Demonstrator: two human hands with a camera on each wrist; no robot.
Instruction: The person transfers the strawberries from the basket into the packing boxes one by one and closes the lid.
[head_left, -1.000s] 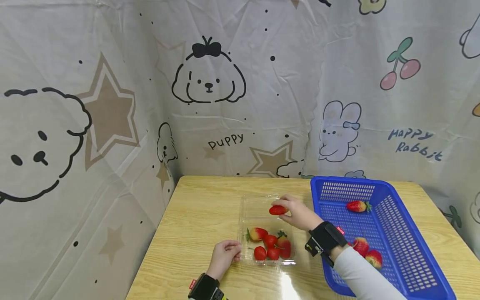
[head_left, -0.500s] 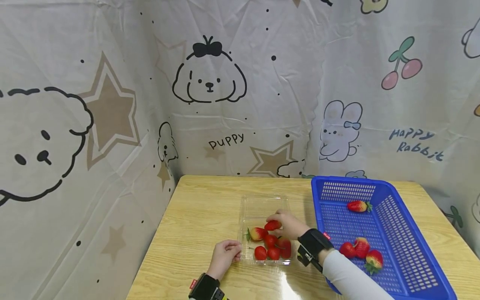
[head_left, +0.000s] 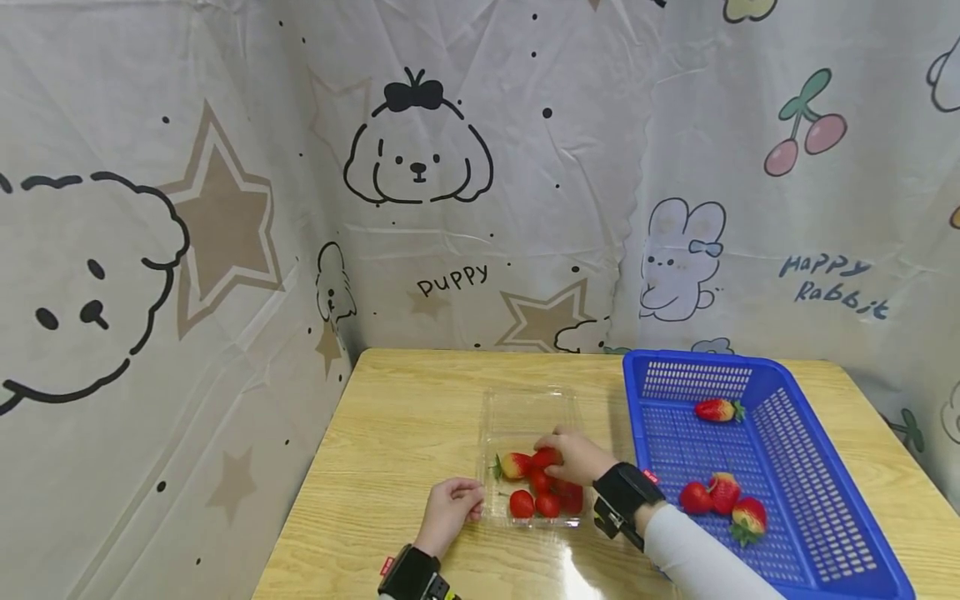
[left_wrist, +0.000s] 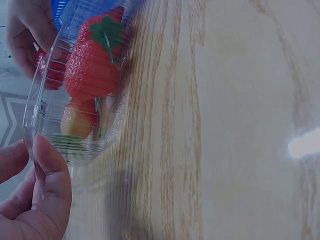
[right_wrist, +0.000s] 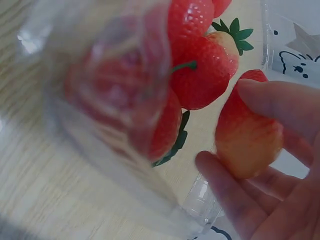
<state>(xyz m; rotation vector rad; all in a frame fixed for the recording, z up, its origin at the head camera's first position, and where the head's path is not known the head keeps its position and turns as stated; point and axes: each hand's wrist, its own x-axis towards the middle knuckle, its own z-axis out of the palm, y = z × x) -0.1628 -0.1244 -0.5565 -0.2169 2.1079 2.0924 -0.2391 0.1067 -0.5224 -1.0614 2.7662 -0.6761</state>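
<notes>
A clear plastic clamshell box (head_left: 491, 425) sits on the table with several red fruits in its near half. My left hand (head_left: 450, 512) pinches the left rim between thumb and fingers, as the left wrist view shows at the box edge (left_wrist: 31, 110). My right hand (head_left: 581, 458) holds a strawberry (right_wrist: 247, 140) by its sides, low over the box among the other fruits. A yellow-red strawberry (head_left: 514, 467) with green leaves lies just left of it. Closer to me are round red fruits (head_left: 521, 505); one fruit (right_wrist: 202, 75) has a thin green stem.
To the right stands a blue perforated basket (head_left: 828, 483). Inside are a strawberry (head_left: 714, 410) near the back and three more red fruits (head_left: 723, 493) toward the front left. A printed curtain (head_left: 465, 233) hangs behind the wooden table (head_left: 405, 417).
My right hand has moved down and toward me with the strawberry, from above the box's far half to among the fruits. My left hand has stayed at the rim.
</notes>
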